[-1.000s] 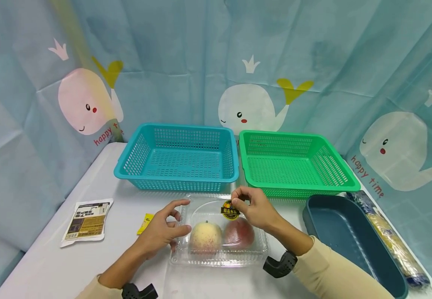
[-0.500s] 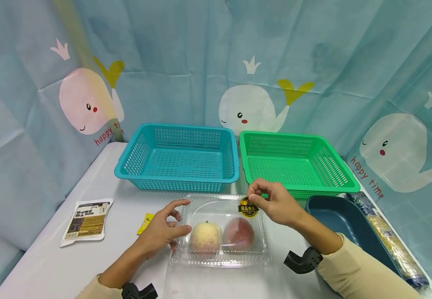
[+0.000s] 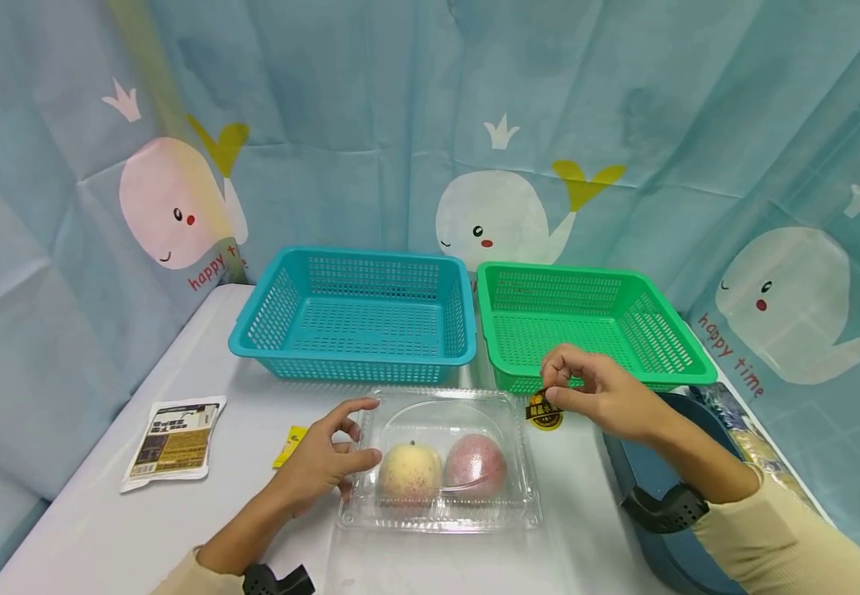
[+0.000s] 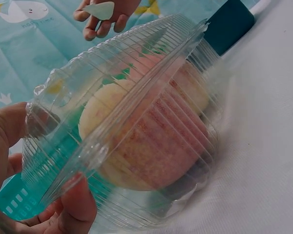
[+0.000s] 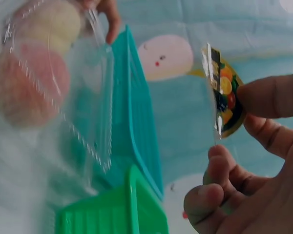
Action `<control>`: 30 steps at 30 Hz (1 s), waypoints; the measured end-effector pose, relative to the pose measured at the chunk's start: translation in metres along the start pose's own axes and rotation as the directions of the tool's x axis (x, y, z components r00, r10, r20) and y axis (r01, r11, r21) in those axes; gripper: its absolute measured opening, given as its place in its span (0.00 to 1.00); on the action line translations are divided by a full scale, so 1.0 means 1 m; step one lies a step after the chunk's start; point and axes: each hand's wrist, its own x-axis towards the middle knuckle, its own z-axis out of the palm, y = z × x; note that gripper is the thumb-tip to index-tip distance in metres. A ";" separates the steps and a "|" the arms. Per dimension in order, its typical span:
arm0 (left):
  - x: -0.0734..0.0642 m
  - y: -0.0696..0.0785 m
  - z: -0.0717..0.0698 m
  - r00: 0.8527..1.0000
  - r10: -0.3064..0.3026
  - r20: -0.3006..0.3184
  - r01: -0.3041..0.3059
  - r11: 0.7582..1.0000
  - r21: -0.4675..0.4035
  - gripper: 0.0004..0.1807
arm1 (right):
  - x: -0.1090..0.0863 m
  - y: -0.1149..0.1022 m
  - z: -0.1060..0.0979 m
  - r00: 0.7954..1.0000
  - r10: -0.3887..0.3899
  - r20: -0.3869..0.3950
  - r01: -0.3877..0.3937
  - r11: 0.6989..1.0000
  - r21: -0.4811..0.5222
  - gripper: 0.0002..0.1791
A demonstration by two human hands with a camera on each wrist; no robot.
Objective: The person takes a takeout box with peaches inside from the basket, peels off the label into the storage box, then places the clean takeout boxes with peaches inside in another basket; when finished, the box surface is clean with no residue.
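Observation:
A clear plastic clamshell box lies closed on the table, with a pale yellow peach and a pinkish-red peach visible through its lid. My left hand holds the box by its left side; the left wrist view has thumb and fingertips against the clear plastic. Between thumb and forefinger, my right hand pinches a round black-and-gold sticker printed with fruit. That sticker is held apart from the box, to its right, before the green basket.
Behind the box stand a blue basket and a green basket. A dark blue tub sits under the right forearm, with a long clear-wrapped pack beyond. Left are a flat food packet and a small yellow sachet.
My right hand has drawn the sticker from over the box lid out to the right, past the box's edge. The left hand and the box have stayed in place.

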 end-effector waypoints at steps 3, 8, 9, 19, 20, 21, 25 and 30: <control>0.000 -0.001 0.000 1.000 -0.002 0.000 0.002 1.000 0.002 0.39 | -0.008 0.001 -0.010 1.000 -0.007 0.015 0.007 1.000 0.005 0.07; -0.002 0.000 0.000 1.000 -0.001 -0.003 0.001 1.000 0.004 0.39 | -0.024 0.005 -0.026 0.998 0.059 0.016 -0.058 0.998 -0.038 0.09; -0.002 0.000 0.001 1.000 0.000 -0.003 0.000 1.000 0.005 0.39 | -0.028 0.006 -0.030 0.997 0.079 0.019 -0.078 0.996 -0.052 0.10; -0.004 0.000 0.001 1.000 -0.009 -0.015 0.010 1.000 0.017 0.39 | -0.066 0.030 -0.059 0.986 0.156 0.060 -0.151 0.986 -0.067 0.12; -0.004 0.000 0.001 1.000 -0.006 -0.014 0.006 1.000 0.018 0.38 | -0.071 0.033 -0.061 0.984 0.166 0.057 -0.162 0.984 -0.073 0.12; -0.004 0.001 0.001 1.000 -0.003 -0.014 0.003 1.000 0.018 0.38 | -0.075 0.035 -0.063 0.983 0.177 0.056 -0.173 0.982 -0.074 0.12; -0.004 0.003 0.001 1.000 0.004 -0.009 -0.003 1.000 0.025 0.38 | -0.093 0.048 -0.073 0.972 0.216 0.095 -0.209 0.975 -0.078 0.13; -0.003 0.003 0.001 1.000 0.007 -0.001 -0.007 1.000 0.029 0.39 | -0.112 0.067 -0.083 0.945 0.271 0.186 -0.265 0.963 -0.056 0.16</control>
